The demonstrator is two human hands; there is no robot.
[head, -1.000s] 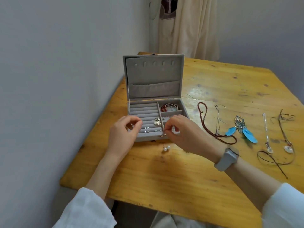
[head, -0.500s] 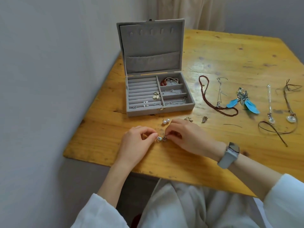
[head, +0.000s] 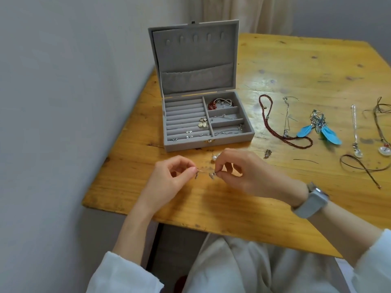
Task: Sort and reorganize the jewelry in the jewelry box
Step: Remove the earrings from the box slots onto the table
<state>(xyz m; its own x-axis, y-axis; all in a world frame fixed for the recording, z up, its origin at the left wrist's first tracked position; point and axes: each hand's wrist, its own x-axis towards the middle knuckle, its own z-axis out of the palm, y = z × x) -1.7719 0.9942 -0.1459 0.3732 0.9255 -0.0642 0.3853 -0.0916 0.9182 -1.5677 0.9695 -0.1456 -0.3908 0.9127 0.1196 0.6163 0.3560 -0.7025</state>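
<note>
A home room is suggested by a worn wooden table (head: 296, 66) set against plain walls (head: 74, 102) and a cream curtain (head: 243, 11).

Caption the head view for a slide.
Both hands, left and right, pinch a small silver earring over the wooden table, before the open grey jewelry box.
</note>
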